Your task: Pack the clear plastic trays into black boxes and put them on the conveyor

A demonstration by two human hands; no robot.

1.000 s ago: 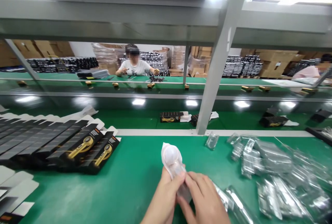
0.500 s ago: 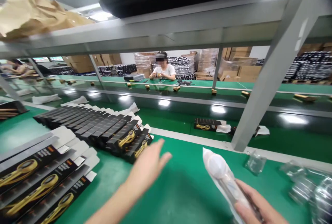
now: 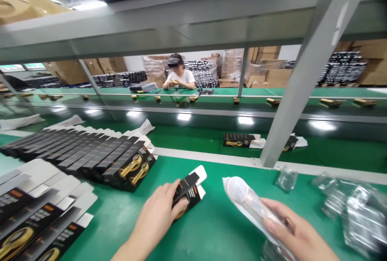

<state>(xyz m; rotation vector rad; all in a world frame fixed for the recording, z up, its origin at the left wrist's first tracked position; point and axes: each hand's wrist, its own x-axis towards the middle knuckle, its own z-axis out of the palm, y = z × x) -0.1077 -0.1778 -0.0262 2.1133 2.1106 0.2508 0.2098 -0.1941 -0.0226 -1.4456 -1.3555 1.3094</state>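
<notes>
My left hand [image 3: 160,208] is closed around a small black carton [image 3: 189,190] with a gold picture and raised white flaps at its open end. It is apart from the row of similar black cartons [image 3: 121,154] on the left. In my right hand [image 3: 290,228] is a shower head in a white plastic sleeve [image 3: 238,190], its round head pointing up and left towards the carton's flaps. The sleeve and the carton do not touch. Below the right hand, a clear plastic piece [image 3: 269,251] shows in part.
More black cartons with open flaps [image 3: 45,212] lie at lower left. Clear plastic packs [image 3: 363,216] are heaped at right. A slanted grey post [image 3: 290,92] rises from the bench edge. Beyond it, a carton [image 3: 237,140] lies on the green belt, and a person [image 3: 179,75] sits opposite.
My left hand has taken hold of a carton from the end of the row and drawn it rightwards. The sleeved shower head stays in my right hand. The view has turned slightly right.
</notes>
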